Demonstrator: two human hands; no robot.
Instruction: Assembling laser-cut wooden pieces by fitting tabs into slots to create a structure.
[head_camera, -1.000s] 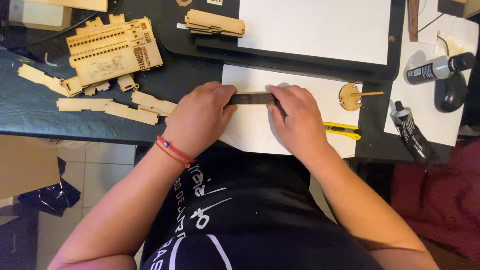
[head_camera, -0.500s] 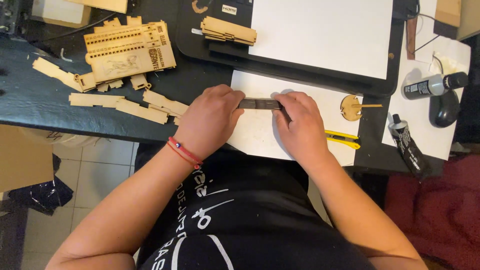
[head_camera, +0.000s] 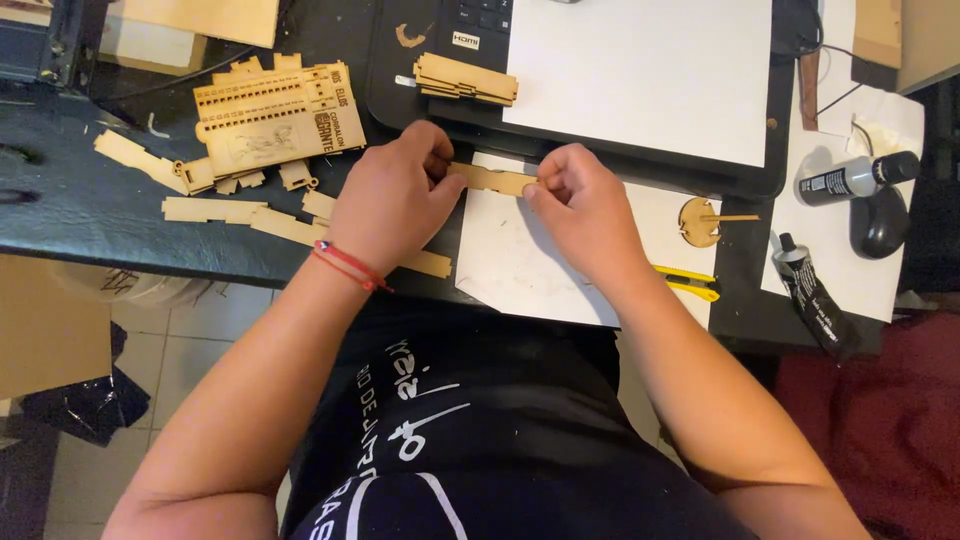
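Observation:
Both hands pinch one narrow, flat wooden strip (head_camera: 492, 179) and hold it level over a white paper sheet (head_camera: 520, 270) on the desk. My left hand (head_camera: 395, 198), a red cord bracelet on its wrist, grips the strip's left end. My right hand (head_camera: 580, 205) grips its right end with thumb and fingers. The strip's light wood face is turned up. Laser-cut wooden pieces (head_camera: 270, 120) lie just left of my left hand.
A black laptop (head_camera: 440, 60) carries a white sheet and a stack of wooden strips (head_camera: 465, 78). At the right lie a round wooden disc with a stick (head_camera: 700, 220), a yellow utility knife (head_camera: 690, 283), a black glue tube (head_camera: 815, 300), a bottle (head_camera: 850, 178) and a computer mouse (head_camera: 885, 222).
The strip showed a dark face earlier and now shows light wood. Both hands and the strip sit higher on the white sheet, nearer the laptop.

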